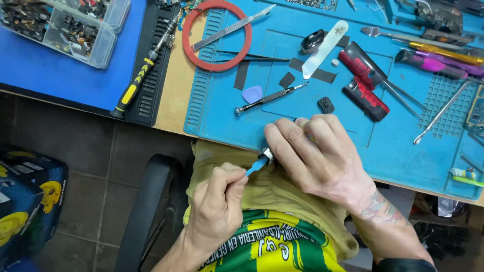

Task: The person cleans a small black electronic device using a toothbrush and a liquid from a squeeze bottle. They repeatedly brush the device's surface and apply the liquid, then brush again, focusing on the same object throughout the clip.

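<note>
Left hand (218, 201) pinches blue pry tool (256, 166) beside dark yellow-marked box (27, 196).

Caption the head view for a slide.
Left hand works a blue pry tool into a small metal part held by right hand.

Your wooden bench (174, 95) carries a blue work mat (403, 156) at three o'clock and a darker blue mat (50, 75) at nine. On the work mat lie a red ring (187, 35) at twelve, a small silver screwdriver (267, 98) and a pale pick (252, 93) at centre, and two red-and-black handled tools (365, 80) toward two. A yellow-and-black screwdriver (138, 75) rests on a black grooved tray (151, 100) at ten, beside a clear parts box (96, 48).
</note>
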